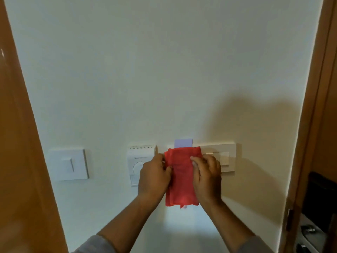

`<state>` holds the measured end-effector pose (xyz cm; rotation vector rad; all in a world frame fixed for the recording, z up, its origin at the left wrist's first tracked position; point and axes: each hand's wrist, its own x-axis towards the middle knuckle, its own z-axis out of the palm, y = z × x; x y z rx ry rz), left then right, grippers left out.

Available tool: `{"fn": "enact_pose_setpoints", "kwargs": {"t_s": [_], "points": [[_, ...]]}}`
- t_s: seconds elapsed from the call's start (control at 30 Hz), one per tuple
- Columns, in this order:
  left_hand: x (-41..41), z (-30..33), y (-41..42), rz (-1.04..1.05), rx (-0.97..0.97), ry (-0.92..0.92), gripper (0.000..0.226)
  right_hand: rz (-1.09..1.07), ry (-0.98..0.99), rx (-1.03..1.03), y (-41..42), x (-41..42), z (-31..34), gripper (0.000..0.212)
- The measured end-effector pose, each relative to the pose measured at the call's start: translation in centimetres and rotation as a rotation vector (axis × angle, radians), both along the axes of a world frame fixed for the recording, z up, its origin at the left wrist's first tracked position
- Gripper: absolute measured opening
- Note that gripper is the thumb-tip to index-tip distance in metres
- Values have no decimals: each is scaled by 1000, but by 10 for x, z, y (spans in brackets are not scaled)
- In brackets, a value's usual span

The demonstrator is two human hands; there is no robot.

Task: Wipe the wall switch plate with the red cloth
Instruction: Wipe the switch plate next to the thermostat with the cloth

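A folded red cloth (182, 176) hangs upright in front of the white wall, held between both hands. My left hand (154, 177) grips its left edge and my right hand (207, 178) grips its right edge. Behind and to the right, a beige switch plate (227, 157) is fixed to the wall, partly covered by my right hand and the cloth. A pale card (183, 143) sticks up from a slot right behind the cloth's top edge. Whether the cloth touches the wall I cannot tell.
A white thermostat (139, 156) with a dial sits behind my left hand. Further left is a white single switch (70, 164). Wooden door frames border the wall at left (20, 143) and right (313, 125), with a dark door lock (321, 198) at lower right.
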<state>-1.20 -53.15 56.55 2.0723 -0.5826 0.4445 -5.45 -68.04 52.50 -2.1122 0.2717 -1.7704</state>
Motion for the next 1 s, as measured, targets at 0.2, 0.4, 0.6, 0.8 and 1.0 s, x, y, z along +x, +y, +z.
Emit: {"fn": "enact_pose_setpoints", "kwargs": {"t_s": [0.2, 0.4, 0.6, 0.8, 1.0], "points": [[2, 5, 7, 46, 160, -107, 19, -307, 37, -262, 10, 13, -10, 17], [8, 36, 48, 280, 200, -393, 36, -228, 298, -267, 42, 28, -27, 62], [56, 94, 74, 419, 291, -973, 63, -337, 267, -585, 7, 43, -25, 73], [96, 117, 68, 444, 450, -879, 98, -350, 237, -764, -7, 45, -9, 65], [127, 101, 52, 522, 327, -1023, 97, -370, 227, -702, 11, 64, -9, 65]]}}
